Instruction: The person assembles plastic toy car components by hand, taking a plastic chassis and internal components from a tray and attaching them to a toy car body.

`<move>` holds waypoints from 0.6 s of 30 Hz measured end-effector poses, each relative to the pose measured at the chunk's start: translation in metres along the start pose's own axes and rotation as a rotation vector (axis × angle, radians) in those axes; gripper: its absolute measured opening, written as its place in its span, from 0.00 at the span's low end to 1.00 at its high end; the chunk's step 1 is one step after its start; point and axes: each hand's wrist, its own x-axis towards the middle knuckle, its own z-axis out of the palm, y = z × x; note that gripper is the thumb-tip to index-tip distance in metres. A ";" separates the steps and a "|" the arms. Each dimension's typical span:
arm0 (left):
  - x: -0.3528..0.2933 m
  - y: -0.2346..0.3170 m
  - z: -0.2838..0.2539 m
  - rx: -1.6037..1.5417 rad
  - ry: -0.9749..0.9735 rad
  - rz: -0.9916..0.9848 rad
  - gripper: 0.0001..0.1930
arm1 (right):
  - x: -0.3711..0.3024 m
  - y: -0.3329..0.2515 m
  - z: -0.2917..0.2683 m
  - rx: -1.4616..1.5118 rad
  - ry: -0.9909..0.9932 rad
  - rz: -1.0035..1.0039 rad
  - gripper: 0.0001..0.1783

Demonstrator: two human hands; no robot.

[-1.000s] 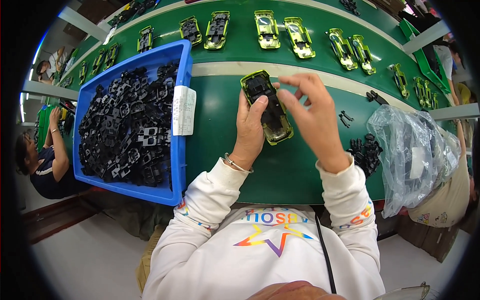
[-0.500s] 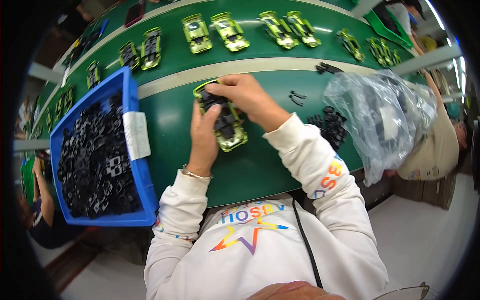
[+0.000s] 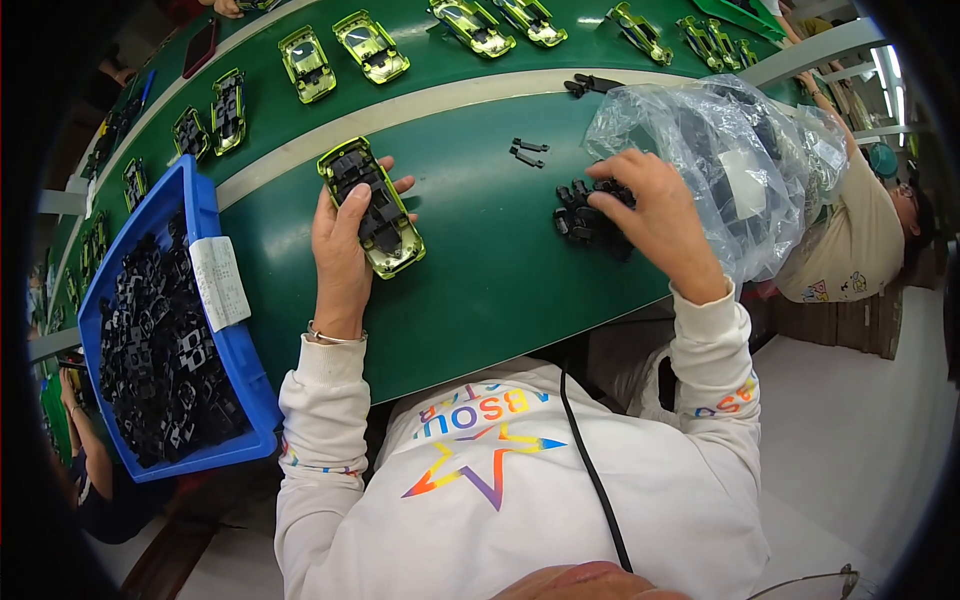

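Left grip (image 3: 343, 245) clasps car body (image 3: 378, 222), long axis slanting to counter's (image 3: 490, 290) near edge; right grip (image 3: 658, 215), closure unclear, overlies black parts (image 3: 578, 222).

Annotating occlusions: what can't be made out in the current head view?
All in the head view:
Far side of the yellow-green toy car body: faces the left hand.
Whether the right hand grips anything: fingers partly cover the black pile.
Clear plastic bag contents: wrinkled, glossy film.
Blue bin floor: buried under black parts.
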 end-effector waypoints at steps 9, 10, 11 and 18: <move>-0.003 -0.004 -0.003 0.011 0.016 -0.017 0.23 | 0.014 -0.033 0.052 0.031 0.053 -0.214 0.10; -0.003 -0.004 -0.004 -0.016 0.019 -0.019 0.24 | 0.018 -0.036 0.055 0.063 0.085 -0.205 0.10; -0.002 -0.004 -0.004 -0.046 0.018 -0.021 0.24 | 0.023 -0.038 0.056 0.091 0.117 -0.193 0.09; 0.003 0.003 -0.007 -0.098 0.057 -0.021 0.23 | 0.046 -0.043 0.063 0.955 0.010 0.184 0.10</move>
